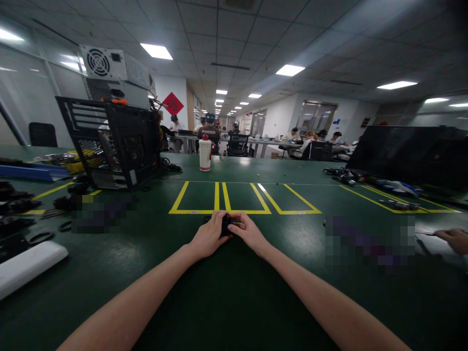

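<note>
Both my hands meet over the green table [234, 297], just in front of the yellow tape outlines. A small black object [225, 226] is between them, mostly hidden by fingers, so its kind cannot be told. My left hand [210, 236] is closed around it from the left. From the right, my right hand [247, 231] has thumb and fingers pinched together at the object's side. Whether a smaller piece sits in that pinch is too small to tell.
An open black computer case [124, 141] stands at left with power supplies [109, 63] on top. A white cup [205, 155] with a red lid stands beyond my hands. A white bar [31, 265] lies near left. Another person's hand [455, 240] holds a thin tool at right.
</note>
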Available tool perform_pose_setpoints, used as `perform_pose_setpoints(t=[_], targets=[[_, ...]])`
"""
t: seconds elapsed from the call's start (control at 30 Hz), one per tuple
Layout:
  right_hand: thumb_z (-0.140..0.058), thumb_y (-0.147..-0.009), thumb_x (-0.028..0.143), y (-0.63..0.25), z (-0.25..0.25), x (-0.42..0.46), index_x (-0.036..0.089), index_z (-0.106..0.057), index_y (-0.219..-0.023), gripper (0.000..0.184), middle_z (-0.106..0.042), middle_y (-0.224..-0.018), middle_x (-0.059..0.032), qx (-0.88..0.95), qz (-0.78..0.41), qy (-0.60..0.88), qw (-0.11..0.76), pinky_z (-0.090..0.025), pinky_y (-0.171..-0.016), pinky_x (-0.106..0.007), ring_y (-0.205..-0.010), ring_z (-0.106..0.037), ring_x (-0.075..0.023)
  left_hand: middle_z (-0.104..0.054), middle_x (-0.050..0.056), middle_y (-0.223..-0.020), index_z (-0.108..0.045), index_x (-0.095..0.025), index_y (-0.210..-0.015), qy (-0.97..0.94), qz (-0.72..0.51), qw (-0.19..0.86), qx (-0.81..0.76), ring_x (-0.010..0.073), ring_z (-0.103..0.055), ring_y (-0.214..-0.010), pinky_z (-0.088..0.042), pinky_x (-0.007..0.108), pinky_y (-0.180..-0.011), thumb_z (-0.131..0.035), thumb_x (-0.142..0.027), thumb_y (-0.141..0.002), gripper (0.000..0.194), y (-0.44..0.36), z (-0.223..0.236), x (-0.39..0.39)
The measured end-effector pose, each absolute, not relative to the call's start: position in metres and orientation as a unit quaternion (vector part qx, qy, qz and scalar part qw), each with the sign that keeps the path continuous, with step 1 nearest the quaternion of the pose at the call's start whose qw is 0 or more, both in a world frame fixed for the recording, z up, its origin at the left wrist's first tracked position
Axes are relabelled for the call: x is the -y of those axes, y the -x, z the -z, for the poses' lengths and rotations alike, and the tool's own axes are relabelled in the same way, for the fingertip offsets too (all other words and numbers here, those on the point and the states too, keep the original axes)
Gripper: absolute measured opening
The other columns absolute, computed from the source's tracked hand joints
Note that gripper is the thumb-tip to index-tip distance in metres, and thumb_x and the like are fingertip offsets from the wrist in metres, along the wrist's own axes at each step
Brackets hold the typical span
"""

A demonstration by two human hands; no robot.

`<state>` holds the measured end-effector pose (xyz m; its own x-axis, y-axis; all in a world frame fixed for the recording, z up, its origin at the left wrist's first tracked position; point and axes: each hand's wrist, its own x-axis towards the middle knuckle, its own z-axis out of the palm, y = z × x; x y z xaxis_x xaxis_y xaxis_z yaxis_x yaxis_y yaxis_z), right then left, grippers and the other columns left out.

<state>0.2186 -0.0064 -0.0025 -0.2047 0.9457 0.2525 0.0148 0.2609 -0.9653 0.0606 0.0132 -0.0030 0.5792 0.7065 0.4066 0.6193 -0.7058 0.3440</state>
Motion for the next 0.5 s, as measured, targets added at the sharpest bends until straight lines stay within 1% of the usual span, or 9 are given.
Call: perform_pose_setpoints(t=[0.17,0.23,0.37,0.43,0.5], targets=[[-0.059,-0.067,0.022,-0.2203,0.0065,0.0047,0.021,-0.045,-0.097,0.033,-0.051,-0.101,-0.0028,0.621,-0.489,0.376,0.483,-0.044,-0.081,-0.036,-0.097,-0.051,-0.0182,-0.03,0.007,-0.122,-0.016,-0.024,-0.119,-0.885,-0.264,0.086,-0.373,0.0203,-0.047,-0.101,-0.046,0.034,-0.075,-0.052,-0.028,-0.073,0.058,-0.0601,0.0045,-0.0142],[-0.06,-0.066,0.021,-0.2204,0.0055,0.0069,0.022,-0.045,-0.095,0.032,-0.051,-0.101,-0.0021,0.619,-0.501,0.362,0.484,-0.045,-0.08,-0.035,-0.098,-0.051,-0.018,-0.03,0.006,-0.122,-0.017,-0.024,-0.119,-0.885,-0.27,0.084,-0.369,0.0201,-0.047,-0.102,-0.046,0.033,-0.075,-0.052,-0.028,-0.073,0.058,-0.0601,0.0057,-0.015],[-0.057,-0.069,0.023,-0.2198,0.0012,0.0109,0.021,-0.047,-0.088,0.022,-0.05,-0.101,-0.0015,0.617,-0.486,0.37,0.496,-0.043,-0.083,-0.035,-0.096,-0.052,-0.0163,-0.03,0.006,-0.122,-0.016,-0.024,-0.118,-0.884,-0.272,0.084,-0.372,0.0205,-0.046,-0.104,-0.046,0.034,-0.077,-0.052,-0.029,-0.073,0.058,-0.0601,0.0067,-0.0157],[-0.056,-0.069,0.023,-0.22,0.0001,0.0109,0.021,-0.048,-0.09,0.022,-0.05,-0.102,-0.0019,0.619,-0.479,0.379,0.494,-0.042,-0.085,-0.035,-0.097,-0.051,-0.0165,-0.03,0.006,-0.122,-0.016,-0.024,-0.119,-0.884,-0.268,0.085,-0.372,0.0204,-0.047,-0.103,-0.046,0.034,-0.077,-0.051,-0.029,-0.074,0.057,-0.0598,0.0063,-0.0155],[-0.057,-0.069,0.022,-0.2207,0.0003,0.0098,0.022,-0.047,-0.094,0.027,-0.05,-0.104,-0.0025,0.62,-0.48,0.38,0.492,-0.041,-0.086,-0.037,-0.098,-0.051,-0.0169,-0.03,0.006,-0.122,-0.016,-0.024,-0.119,-0.885,-0.266,0.086,-0.372,0.0203,-0.047,-0.102,-0.046,0.034,-0.076,-0.051,-0.029,-0.074,0.058,-0.0595,0.0058,-0.0153]])
